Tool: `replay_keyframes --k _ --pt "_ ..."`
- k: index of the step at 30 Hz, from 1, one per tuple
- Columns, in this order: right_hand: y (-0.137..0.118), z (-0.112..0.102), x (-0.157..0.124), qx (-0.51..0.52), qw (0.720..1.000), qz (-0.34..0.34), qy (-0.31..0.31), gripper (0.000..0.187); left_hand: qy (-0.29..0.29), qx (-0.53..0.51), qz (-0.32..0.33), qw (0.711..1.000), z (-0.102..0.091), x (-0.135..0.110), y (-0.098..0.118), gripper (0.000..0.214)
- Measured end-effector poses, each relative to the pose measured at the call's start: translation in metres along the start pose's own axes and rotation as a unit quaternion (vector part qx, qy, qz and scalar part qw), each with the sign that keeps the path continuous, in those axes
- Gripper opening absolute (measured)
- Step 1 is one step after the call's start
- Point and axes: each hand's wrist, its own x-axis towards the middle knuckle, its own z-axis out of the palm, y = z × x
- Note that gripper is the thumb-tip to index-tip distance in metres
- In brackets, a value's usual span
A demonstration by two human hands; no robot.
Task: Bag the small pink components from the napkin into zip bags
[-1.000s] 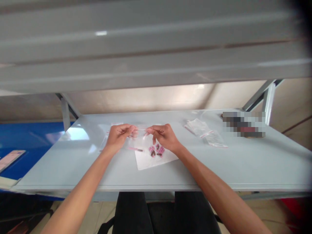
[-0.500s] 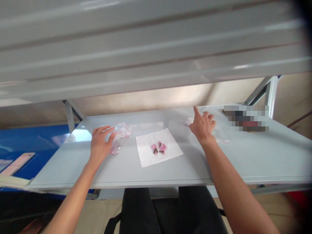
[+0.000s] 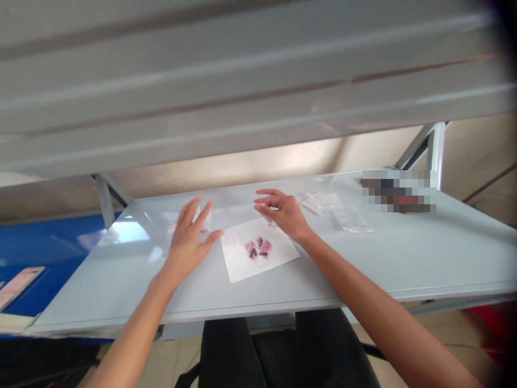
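**A:** Bench status?

**B:** Left hand (image 3: 188,242) is wide open, fingers fanned, holding nothing. It's over a clear bag (image 3: 201,225) at upper left of the white sheet (image 3: 242,265). Can't tell if the fingertips touch the bag.

**A:** Right?

**B:** Right hand (image 3: 283,212) is open too, fingers loosely curved, empty. It's just past the sheet's top edge, toward frame center.

**A:** Where are the pills?

**B:** Pink tablets and dark capsules (image 3: 258,248) sit in one tight cluster mid-sheet. None in either hand. Count too small to read.

**A:** Anything bagged?

**B:** Nothing visible in the left bag, but the hand partly hides it. Two more clear bags (image 3: 350,220) lie flat at upper right, with red-marked edges. They look empty from here. So the pills are out on the sheet, and no filled bag shows.

**A:** Surface and room?

**B:** Pale grey table (image 3: 363,269), glossy, with a pixelated object (image 3: 398,191) at its far right corner. A grey metal shelf (image 3: 242,81) fills the top of the frame, on angled brackets (image 3: 435,151). Beige wall (image 3: 226,164) behind. Blue panel (image 3: 52,269) at lower left, a pale card (image 3: 18,285) on it. Tiled floor (image 3: 436,339) at lower right.
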Motion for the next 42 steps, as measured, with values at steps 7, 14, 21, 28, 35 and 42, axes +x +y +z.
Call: replay_keyframes --k 7,14,21,28,35,42 --pt "0.000 0.025 -0.010 0.197 0.974 0.093 -0.066 0.049 0.017 -0.236 0.114 0.965 0.048 0.050 0.052 0.016" --pt "0.009 0.001 -0.003 0.022 0.997 0.077 0.001 0.024 0.022 -0.401 -0.057 0.914 0.054 0.062 0.018 0.018" --pt "-0.012 0.001 -0.018 -0.027 0.943 -0.054 -0.327 0.018 -0.015 -0.506 -0.211 0.836 0.071 0.047 -0.001 0.055" --pt "-0.007 0.017 -0.024 -0.086 0.922 -0.087 -0.367 0.007 -0.018 -0.478 -0.209 0.853 0.075 0.044 -0.007 0.059" --pt "0.004 0.018 -0.024 -0.091 0.925 -0.059 -0.363 0.015 -0.015 -0.464 -0.226 0.857 0.077 0.046 -0.011 0.059" --pt "0.009 0.013 -0.013 -0.126 0.965 -0.124 -0.193 0.009 -0.021 -0.452 -0.231 0.861 0.081 0.045 -0.015 0.059"
